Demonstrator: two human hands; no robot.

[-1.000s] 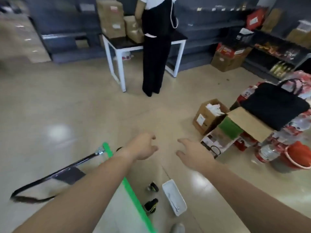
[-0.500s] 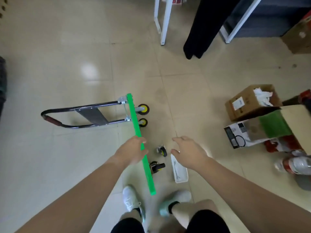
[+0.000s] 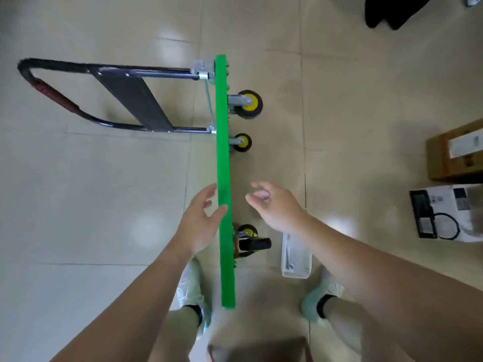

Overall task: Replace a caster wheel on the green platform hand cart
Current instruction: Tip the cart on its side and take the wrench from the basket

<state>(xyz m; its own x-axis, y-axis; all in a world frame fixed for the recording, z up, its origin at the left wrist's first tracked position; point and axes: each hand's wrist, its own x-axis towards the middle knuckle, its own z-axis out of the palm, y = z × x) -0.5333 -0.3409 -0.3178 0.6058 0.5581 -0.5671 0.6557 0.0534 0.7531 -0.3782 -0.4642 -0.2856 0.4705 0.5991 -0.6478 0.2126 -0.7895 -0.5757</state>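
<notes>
The green platform cart [image 3: 223,163] stands on its long side edge on the tiled floor, its black folding handle [image 3: 78,95] lying out to the left. Two yellow-hubbed casters [image 3: 248,103] [image 3: 241,142] stick out to the right at the far end. At the near end I see another yellow-hubbed caster [image 3: 248,229] and a black wheel [image 3: 254,244] beside it; whether either is loose I cannot tell. My left hand [image 3: 200,223] has straight fingers left of the platform, thumb touching its top edge. My right hand [image 3: 277,207] hovers right of the platform, fingers loosely curled, holding nothing.
A white plastic basket [image 3: 296,273] with a wrench [image 3: 288,250] in it sits on the floor by my right foot. Cardboard boxes [image 3: 454,155] and a white printed box [image 3: 444,212] lie at the right. Another person's dark trouser leg [image 3: 381,11] is at the top right.
The view has tipped further down and closer to the cart. My left hand has loosened from the platform's top edge, and my right hand has moved up beside the platform.
</notes>
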